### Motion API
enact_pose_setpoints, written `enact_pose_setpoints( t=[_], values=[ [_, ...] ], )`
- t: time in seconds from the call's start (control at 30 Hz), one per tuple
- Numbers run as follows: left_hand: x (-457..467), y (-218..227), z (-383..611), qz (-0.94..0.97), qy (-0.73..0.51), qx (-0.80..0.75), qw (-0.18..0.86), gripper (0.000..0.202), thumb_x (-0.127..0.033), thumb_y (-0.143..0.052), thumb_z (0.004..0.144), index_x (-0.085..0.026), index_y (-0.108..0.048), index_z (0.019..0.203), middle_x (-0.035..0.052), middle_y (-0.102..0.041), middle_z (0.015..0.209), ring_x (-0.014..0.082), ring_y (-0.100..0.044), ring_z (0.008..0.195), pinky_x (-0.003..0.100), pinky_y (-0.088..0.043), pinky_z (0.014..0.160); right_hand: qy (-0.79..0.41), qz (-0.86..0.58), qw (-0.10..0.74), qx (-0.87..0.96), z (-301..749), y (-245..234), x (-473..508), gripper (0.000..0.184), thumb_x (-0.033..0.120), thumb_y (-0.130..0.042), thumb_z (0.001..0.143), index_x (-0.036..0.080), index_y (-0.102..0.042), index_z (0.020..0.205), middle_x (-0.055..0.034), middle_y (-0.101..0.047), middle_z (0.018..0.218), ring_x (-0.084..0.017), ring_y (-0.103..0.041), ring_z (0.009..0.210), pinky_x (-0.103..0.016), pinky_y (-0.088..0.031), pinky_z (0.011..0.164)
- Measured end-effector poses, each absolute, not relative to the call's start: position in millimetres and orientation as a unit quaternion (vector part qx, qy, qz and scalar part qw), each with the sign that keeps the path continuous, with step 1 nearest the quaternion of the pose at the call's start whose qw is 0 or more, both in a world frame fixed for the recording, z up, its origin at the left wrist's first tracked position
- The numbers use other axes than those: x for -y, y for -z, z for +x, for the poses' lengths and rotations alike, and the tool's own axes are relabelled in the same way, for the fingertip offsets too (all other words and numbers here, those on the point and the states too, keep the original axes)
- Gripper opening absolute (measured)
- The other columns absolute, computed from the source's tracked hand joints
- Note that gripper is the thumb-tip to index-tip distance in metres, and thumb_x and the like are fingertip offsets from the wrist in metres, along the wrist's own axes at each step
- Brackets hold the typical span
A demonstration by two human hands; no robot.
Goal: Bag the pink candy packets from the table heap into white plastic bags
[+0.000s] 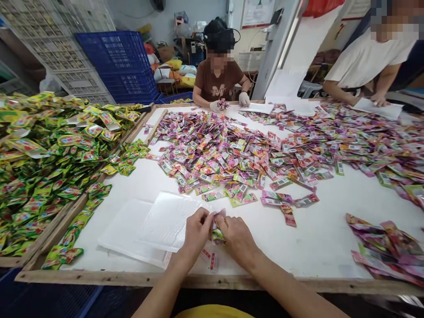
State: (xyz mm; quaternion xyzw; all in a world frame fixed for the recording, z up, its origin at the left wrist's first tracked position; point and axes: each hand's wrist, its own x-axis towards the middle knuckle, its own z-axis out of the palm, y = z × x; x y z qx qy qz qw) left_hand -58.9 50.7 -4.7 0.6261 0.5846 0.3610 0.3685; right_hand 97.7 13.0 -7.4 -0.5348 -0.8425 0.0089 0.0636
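Observation:
My left hand (195, 229) and my right hand (239, 240) meet close to the table's front edge. Between them is a small bunch of snack packets (217, 235), pinched by the fingers of both hands; my fingers hide part of it. Under and beside my left hand lie flat, clear plastic bags (165, 215) in two overlapping stacks. Small red-printed labels (212, 260) show on the table just below my hands. Beyond them spreads a large heap of pink, purple and green packets (215, 154).
A wooden rim (109, 279) borders the white table (291, 247). Green and yellow packets (59, 176) are heaped on the left. More packets (391, 247) lie at the right front. Two people work across the table, one wearing white gloves (244, 99). Blue crates (122, 66) stand behind.

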Motion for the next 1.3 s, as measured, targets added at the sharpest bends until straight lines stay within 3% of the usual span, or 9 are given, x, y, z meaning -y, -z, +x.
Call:
enact_pose_setpoints(
  t=[0.27,0.4,0.53,0.63,0.83,0.93,1.03,1.17,1.3],
  values=[
    [-47.6,-25.5,-45.6,0.789,-0.214,-0.554,0.156,0.022,-0.003,-0.043,0.076,-0.020,-0.057,0.078,0.0035,-0.059,0.077,0.0192,-0.054,0.076,0.029,-0.034,0.064,-0.122,-0.574,0.036,0.809,108.1,-5.6,-45.7,0.038,0.029,-0.059,0.078,0.017,-0.049,0.112,-0.0085,-0.062,0.096,-0.024,-0.060,0.082,-0.032,-0.041,0.065],
    [-33.9,-20.8,-61.6,0.730,-0.240,-0.629,0.118,0.027,-0.003,-0.049,0.073,-0.016,-0.060,0.094,0.0058,-0.059,0.084,0.0184,-0.055,0.074,0.028,-0.039,0.065,-0.039,-0.624,-0.007,0.781,85.2,-9.5,-45.5,0.038,0.014,-0.054,0.078,0.011,-0.049,0.115,-0.0149,-0.062,0.096,-0.026,-0.061,0.081,-0.035,-0.042,0.068],
    [-44.7,-21.5,-42.7,0.791,-0.291,-0.536,0.053,0.020,-0.009,-0.048,0.082,-0.017,-0.060,0.067,0.0044,-0.054,0.070,0.0160,-0.051,0.065,0.028,-0.038,0.062,-0.033,-0.650,-0.002,0.759,69.0,-16.0,-43.7,0.031,0.008,-0.040,0.083,0.009,-0.055,0.109,-0.0196,-0.062,0.098,-0.027,-0.063,0.079,-0.036,-0.043,0.066],
    [-48.4,-19.9,-25.7,0.845,-0.301,-0.441,-0.016,0.025,-0.008,-0.044,0.086,-0.016,-0.063,0.071,0.0061,-0.055,0.069,0.0177,-0.050,0.069,0.030,-0.037,0.064,-0.167,-0.678,0.034,0.715,84.0,-20.2,-51.1,0.019,0.016,-0.048,0.079,0.014,-0.058,0.096,-0.0135,-0.066,0.087,-0.025,-0.064,0.073,-0.032,-0.042,0.060],
    [-44.4,0.8,-32.2,0.734,-0.471,-0.480,-0.101,0.035,-0.007,-0.056,0.079,-0.017,-0.058,0.112,0.0121,-0.058,0.104,0.0256,-0.053,0.099,0.045,-0.038,0.088,-0.364,-0.754,0.227,0.497,108.4,-18.7,-56.2,0.042,0.027,-0.066,0.060,0.019,-0.057,0.100,-0.0023,-0.069,0.071,-0.019,-0.065,0.067,-0.024,-0.043,0.054],
    [-55.8,4.6,-39.0,0.656,-0.519,-0.544,0.065,0.041,-0.015,-0.051,0.082,-0.013,-0.049,0.123,0.0150,-0.057,0.111,0.0259,-0.055,0.103,0.039,-0.046,0.083,-0.458,-0.705,0.313,0.442,96.5,-24.2,-54.0,0.032,0.023,-0.062,0.056,0.017,-0.060,0.088,-0.0023,-0.068,0.065,-0.018,-0.063,0.057,-0.024,-0.044,0.049],
    [-63.1,6.5,-39.8,0.654,-0.444,-0.536,0.295,0.033,-0.016,-0.040,0.086,-0.017,-0.055,0.116,0.0046,-0.065,0.085,0.0181,-0.061,0.073,0.028,-0.047,0.066,-0.566,-0.618,0.366,0.404,86.1,-34.2,-56.3,0.016,0.026,-0.055,0.060,0.015,-0.059,0.072,-0.0033,-0.063,0.054,-0.017,-0.057,0.043,-0.026,-0.042,0.042],
    [-54.7,13.2,-28.4,0.581,-0.445,-0.484,0.480,0.028,-0.021,-0.046,0.083,-0.018,-0.057,0.108,0.0044,-0.067,0.089,0.0181,-0.061,0.077,0.027,-0.050,0.069,-0.431,-0.690,0.437,0.384,86.2,-40.5,-65.8,0.020,0.027,-0.062,0.055,0.015,-0.060,0.070,-0.0033,-0.064,0.060,-0.017,-0.058,0.053,-0.025,-0.044,0.048],
    [-44.1,10.9,-20.6,0.451,-0.448,-0.480,0.605,0.044,-0.013,-0.047,0.071,-0.020,-0.053,0.114,0.0035,-0.066,0.090,0.0170,-0.061,0.076,0.030,-0.054,0.067,-0.364,-0.745,0.368,0.420,94.0,-36.0,-66.3,0.020,0.032,-0.066,0.056,0.016,-0.061,0.068,-0.0045,-0.066,0.066,-0.017,-0.059,0.064,-0.026,-0.045,0.058]
  ],
)
